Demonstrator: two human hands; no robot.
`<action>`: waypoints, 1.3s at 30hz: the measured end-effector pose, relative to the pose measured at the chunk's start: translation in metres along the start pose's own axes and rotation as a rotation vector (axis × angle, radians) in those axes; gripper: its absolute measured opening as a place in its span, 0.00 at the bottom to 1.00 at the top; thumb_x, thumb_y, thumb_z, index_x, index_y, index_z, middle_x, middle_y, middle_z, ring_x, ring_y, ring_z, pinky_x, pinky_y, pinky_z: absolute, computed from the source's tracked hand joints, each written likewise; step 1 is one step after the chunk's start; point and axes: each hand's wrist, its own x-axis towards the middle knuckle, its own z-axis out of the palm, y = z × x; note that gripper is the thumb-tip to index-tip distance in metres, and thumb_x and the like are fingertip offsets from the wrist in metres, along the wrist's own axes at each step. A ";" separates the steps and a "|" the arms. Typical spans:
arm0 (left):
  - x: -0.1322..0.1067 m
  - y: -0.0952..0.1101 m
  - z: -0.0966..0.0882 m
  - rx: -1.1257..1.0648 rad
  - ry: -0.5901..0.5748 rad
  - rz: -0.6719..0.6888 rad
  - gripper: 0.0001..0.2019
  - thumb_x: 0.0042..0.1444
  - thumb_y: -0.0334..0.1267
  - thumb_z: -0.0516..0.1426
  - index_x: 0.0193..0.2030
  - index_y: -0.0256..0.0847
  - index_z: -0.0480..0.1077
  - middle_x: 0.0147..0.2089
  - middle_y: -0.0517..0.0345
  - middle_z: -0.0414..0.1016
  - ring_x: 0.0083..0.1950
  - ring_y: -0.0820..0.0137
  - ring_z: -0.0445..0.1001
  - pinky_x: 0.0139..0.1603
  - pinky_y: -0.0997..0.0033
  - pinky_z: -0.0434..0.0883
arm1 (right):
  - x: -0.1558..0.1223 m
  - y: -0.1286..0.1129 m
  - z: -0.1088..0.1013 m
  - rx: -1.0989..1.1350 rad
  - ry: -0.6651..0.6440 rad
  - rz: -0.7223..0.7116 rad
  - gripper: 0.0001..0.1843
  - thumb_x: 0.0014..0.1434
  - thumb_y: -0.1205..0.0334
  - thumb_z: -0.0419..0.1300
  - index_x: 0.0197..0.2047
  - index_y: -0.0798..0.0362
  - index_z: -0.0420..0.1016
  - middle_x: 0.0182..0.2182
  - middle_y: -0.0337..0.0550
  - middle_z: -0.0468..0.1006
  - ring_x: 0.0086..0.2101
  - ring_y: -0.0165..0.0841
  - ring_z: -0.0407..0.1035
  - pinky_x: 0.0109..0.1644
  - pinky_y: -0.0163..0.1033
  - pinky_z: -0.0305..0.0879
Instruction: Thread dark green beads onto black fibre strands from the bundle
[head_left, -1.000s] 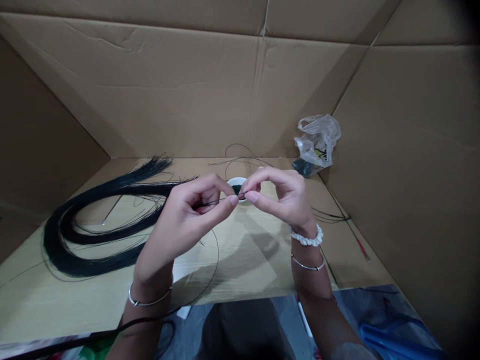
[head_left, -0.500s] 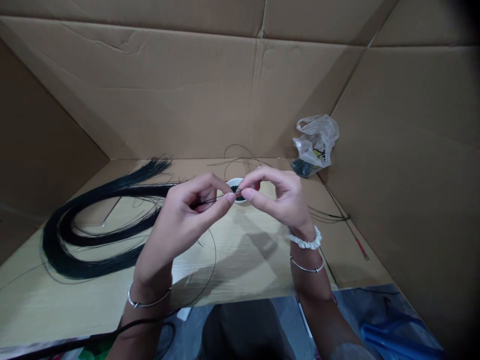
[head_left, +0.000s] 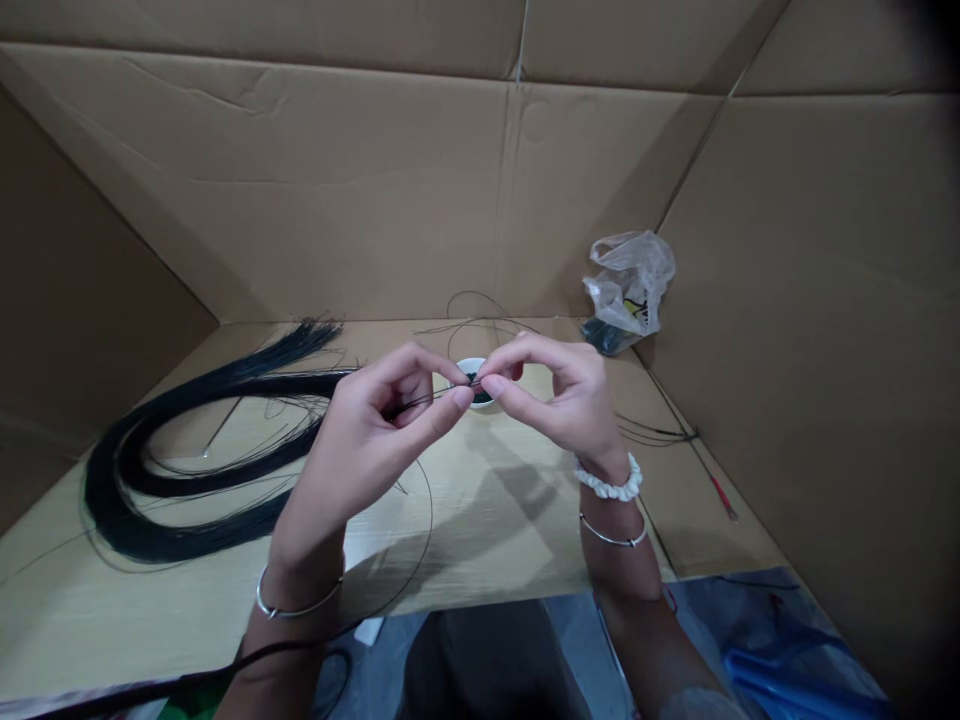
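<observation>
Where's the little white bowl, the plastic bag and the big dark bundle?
White bowl (head_left: 471, 364), head view: far rim.
Plastic bag (head_left: 634, 280), head view: crumpled middle.
Dark bundle (head_left: 106, 487), head view: left bend.

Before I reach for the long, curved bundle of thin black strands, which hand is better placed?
Probably your left hand: the bundle lies on that side, while your right hand would reach across. Both appear to pinch thin dark strands, though.

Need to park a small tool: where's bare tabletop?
Barest: tabletop this side of the bowl, between the thin curved strand and the right forearm. Crowded: left, under the black bundle; near the bowl, by left hand and right hand.
</observation>
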 end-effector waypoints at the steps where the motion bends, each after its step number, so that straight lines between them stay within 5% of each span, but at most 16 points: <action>1: 0.000 0.000 0.000 -0.012 0.005 -0.007 0.06 0.62 0.40 0.64 0.38 0.41 0.75 0.23 0.67 0.55 0.24 0.78 0.54 0.22 0.77 0.52 | 0.000 0.000 0.000 -0.001 0.006 0.004 0.03 0.62 0.63 0.66 0.35 0.52 0.80 0.30 0.37 0.82 0.29 0.27 0.72 0.36 0.35 0.70; 28: 0.004 -0.009 0.005 -0.044 0.035 0.025 0.07 0.64 0.42 0.63 0.38 0.42 0.75 0.25 0.66 0.53 0.25 0.78 0.52 0.23 0.76 0.50 | 0.001 -0.002 0.004 -0.004 0.017 0.069 0.04 0.63 0.63 0.65 0.35 0.51 0.80 0.29 0.34 0.81 0.29 0.25 0.72 0.35 0.33 0.68; 39: 0.010 -0.016 0.000 -0.347 -0.113 -0.186 0.06 0.66 0.39 0.59 0.37 0.42 0.70 0.24 0.65 0.56 0.25 0.77 0.53 0.24 0.77 0.50 | 0.003 0.008 -0.003 0.159 0.098 0.198 0.08 0.64 0.60 0.65 0.33 0.52 0.78 0.28 0.35 0.81 0.30 0.27 0.75 0.36 0.35 0.68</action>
